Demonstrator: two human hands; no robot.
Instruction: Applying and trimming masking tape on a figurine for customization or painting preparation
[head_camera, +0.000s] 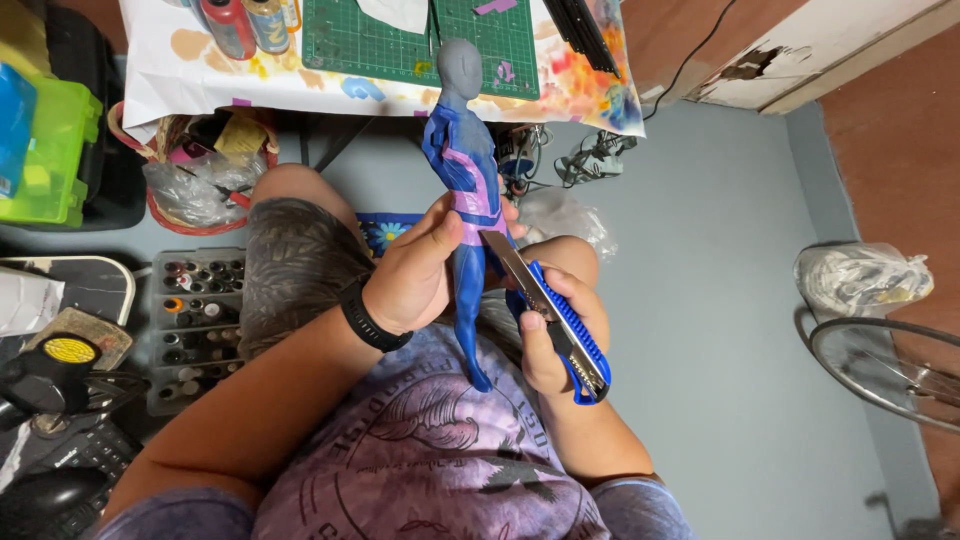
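A slim figurine (462, 160) with a grey head and a blue and purple body stands upright over my lap. My left hand (415, 270), a black band on its wrist, grips the figurine around its hips and thighs. My right hand (555, 335) is closed on a blue utility knife (560, 325). The knife's metal blade (500, 252) points up and left, its tip touching the figurine's waist at the purple band. The figurine's legs reach down between my hands to my shirt.
A green cutting mat (380, 40) and spray cans (245, 25) lie on a paint-stained table (180, 70) ahead. A basket with plastic bags (205, 175), a tray of paint bottles (195, 320) and a green box (45, 155) stand left. A wire fan guard (890, 365) and a white bag (860, 280) are right.
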